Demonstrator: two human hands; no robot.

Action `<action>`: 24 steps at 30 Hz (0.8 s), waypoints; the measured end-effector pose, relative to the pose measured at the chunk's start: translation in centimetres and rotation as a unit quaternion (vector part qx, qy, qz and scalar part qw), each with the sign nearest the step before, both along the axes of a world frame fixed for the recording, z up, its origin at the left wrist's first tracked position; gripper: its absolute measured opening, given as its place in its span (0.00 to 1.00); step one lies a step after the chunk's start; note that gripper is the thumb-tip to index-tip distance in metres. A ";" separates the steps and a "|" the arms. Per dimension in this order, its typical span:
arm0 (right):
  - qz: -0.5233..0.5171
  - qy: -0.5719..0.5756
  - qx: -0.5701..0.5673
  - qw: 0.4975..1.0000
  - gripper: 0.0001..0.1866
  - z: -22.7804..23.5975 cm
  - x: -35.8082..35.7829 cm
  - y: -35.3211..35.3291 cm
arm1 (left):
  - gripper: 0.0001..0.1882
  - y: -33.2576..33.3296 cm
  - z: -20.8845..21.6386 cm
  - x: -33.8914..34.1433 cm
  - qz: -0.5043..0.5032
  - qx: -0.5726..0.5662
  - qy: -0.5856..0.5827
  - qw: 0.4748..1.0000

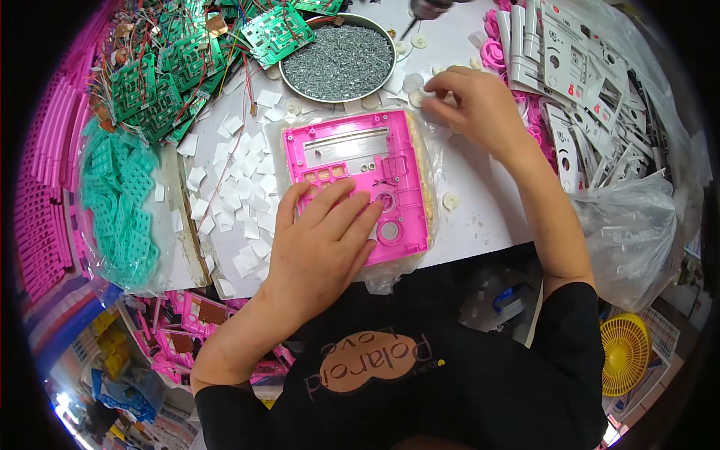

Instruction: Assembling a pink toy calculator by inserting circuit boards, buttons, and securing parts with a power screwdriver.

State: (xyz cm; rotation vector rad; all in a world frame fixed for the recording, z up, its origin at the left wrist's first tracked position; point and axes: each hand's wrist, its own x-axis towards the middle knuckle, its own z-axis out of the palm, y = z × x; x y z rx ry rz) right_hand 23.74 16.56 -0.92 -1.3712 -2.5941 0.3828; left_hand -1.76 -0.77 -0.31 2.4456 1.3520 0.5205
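A pink plastic casing lies face down on a padded pad wrapped in clear plastic, in the middle of the table. My left hand rests on its lower left part, fingers stretched out and lying flat. Inside the casing are screw posts, a clear window strip and round openings. Beyond its upper right corner, my right hand reaches over small whitish round discs. Its thumb and forefinger are curved and apart, the tips slightly blurred; I see nothing held between them.
A round tin of small screws stands behind the casing, with a screwdriver tip hanging nearby. Green circuit boards, white paper squares and teal button pads lie left. White printed panels and pink rings lie right.
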 end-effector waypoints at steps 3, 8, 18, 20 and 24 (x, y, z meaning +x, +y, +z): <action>0.038 -0.017 0.096 0.995 0.12 -1.5 -0.3 -0.2 | 0.24 0.0 0.1 0.1 0.000 -0.005 -0.008 1.000; 0.008 -0.012 0.084 0.996 0.10 -1.4 0.1 -0.7 | 0.23 0.6 1.1 -0.1 -0.007 -0.011 -0.049 0.999; 0.140 0.296 0.000 0.945 0.14 4.4 -3.7 -12.5 | 0.04 -1.4 1.2 1.2 0.059 -0.268 -0.408 0.871; 0.125 0.302 0.006 0.945 0.15 3.9 -3.5 -13.8 | 0.04 -2.1 1.9 1.0 0.048 -0.265 -0.320 0.908; 0.167 0.204 0.016 0.964 0.14 4.7 -3.3 -14.2 | 0.04 -2.3 2.8 0.9 0.044 -0.259 -0.263 0.928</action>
